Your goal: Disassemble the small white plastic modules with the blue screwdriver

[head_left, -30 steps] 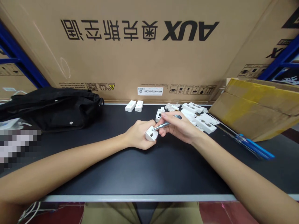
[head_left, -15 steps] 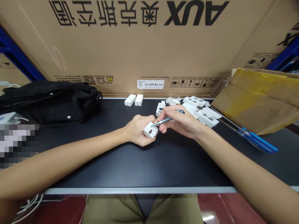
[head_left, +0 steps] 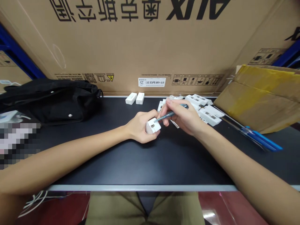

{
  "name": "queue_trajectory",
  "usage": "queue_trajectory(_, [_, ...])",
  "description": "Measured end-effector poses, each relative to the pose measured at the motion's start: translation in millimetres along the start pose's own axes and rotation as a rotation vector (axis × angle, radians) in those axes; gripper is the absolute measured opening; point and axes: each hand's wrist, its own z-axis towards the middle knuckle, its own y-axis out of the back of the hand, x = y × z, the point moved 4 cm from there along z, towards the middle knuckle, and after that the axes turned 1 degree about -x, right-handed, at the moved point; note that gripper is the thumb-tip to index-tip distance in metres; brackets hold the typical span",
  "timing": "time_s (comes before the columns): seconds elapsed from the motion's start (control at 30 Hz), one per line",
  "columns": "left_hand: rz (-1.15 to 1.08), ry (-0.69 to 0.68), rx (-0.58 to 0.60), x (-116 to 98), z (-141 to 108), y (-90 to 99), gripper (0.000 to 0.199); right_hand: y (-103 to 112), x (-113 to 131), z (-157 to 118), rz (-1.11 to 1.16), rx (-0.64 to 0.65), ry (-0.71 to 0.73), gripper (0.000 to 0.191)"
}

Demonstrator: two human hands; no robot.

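White slotted housing, held before the AUX carton in the closed fingers of the left hand, has just been re-tilted, so its slotted end is better exposed to the slim metal tool pinched in the right hand.

We record one black worktop with a grey front edge. At mid far edge: two white blocks, side by side; rightward, assorted white plastic parts. Far left corner: black bag. Far right corner: taped cardboard box; just before it, blue-handled tools.
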Motion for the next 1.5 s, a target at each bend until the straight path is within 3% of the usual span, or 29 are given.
queue_trajectory(0.17, [0.050,0.110,0.057,8,3,-3.9,0.049,13,18,2,-0.051,-0.209,0.209,0.050])
queue_trajectory(0.3, [0.060,0.042,0.012,14,3,-8.8,0.052,32,34,0,-0.090,-0.394,0.306,0.052])
queue_trajectory(0.4, [0.057,-0.006,-0.012,16,2,-10.3,0.049,39,38,-1,-0.104,-0.446,0.294,0.050])
queue_trajectory(0.63, [0.147,0.110,0.028,16,3,-5.0,0.036,29,33,1,-0.110,-0.379,0.230,0.052])
queue_trajectory(0.83, [0.155,0.004,-0.055,11,5,-3.8,0.035,26,32,1,-0.077,-0.335,0.192,0.053])
queue_trajectory(1.07, [0.079,0.074,-0.103,13,6,-0.7,0.029,28,33,1,-0.101,-0.335,0.191,0.055])
queue_trajectory(1.5, [0.070,0.080,-0.138,11,8,0.5,0.031,26,30,1,-0.108,-0.328,0.185,0.056])
